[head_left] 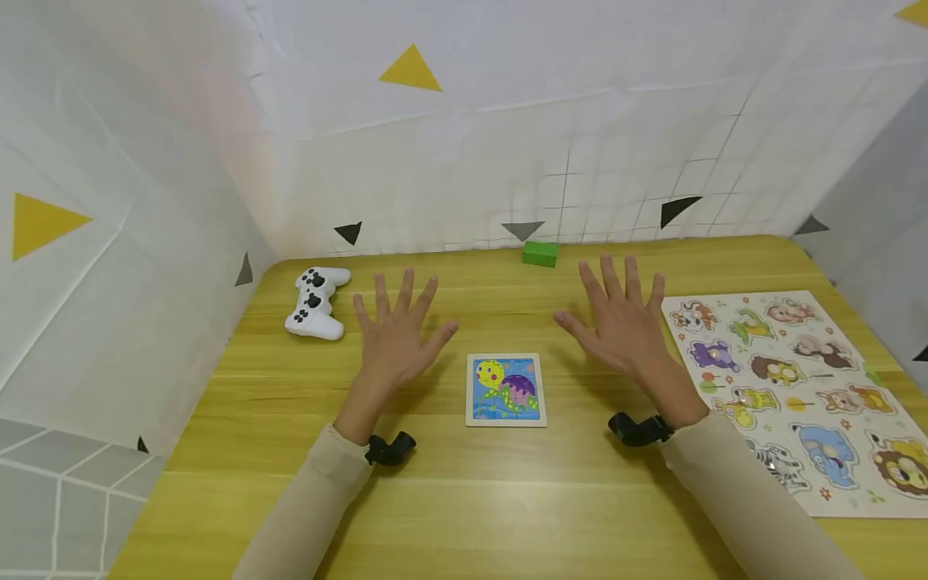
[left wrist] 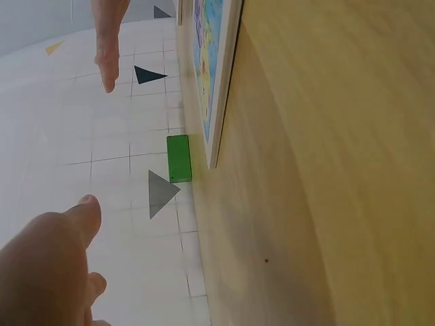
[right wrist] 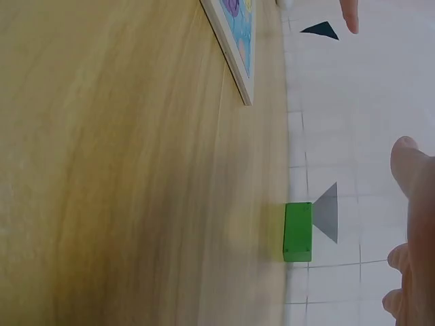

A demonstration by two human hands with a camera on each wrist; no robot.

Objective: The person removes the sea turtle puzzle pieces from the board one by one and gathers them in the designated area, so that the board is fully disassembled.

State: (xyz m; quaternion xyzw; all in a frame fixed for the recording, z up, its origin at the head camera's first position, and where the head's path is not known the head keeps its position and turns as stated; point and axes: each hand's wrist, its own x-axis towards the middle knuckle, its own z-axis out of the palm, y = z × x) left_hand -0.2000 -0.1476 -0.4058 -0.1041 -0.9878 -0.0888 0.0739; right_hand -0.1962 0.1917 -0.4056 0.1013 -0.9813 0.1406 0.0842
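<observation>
Both hands hover above the wooden table with fingers spread and nothing in them. The left hand (head_left: 397, 342) is palm down, left of a small square turtle puzzle (head_left: 505, 390) in a pale wooden frame. On the puzzle's other side is the right hand (head_left: 622, 326), its fingers pointing toward the back wall. A green block (head_left: 540, 254) lies at the table's back edge, beyond the hands; it also shows in the left wrist view. In the right wrist view the thumb (right wrist: 408, 163) stands apart from the fingers, with the green block (right wrist: 298, 232) across from it.
A white game controller (head_left: 316, 304) lies at the back left of the table. A large animal puzzle board (head_left: 805, 387) covers the right side, close to the right forearm. White sheeting (head_left: 464, 161) with triangles rises behind the back edge. Each wrist wears a small black camera (head_left: 391, 449).
</observation>
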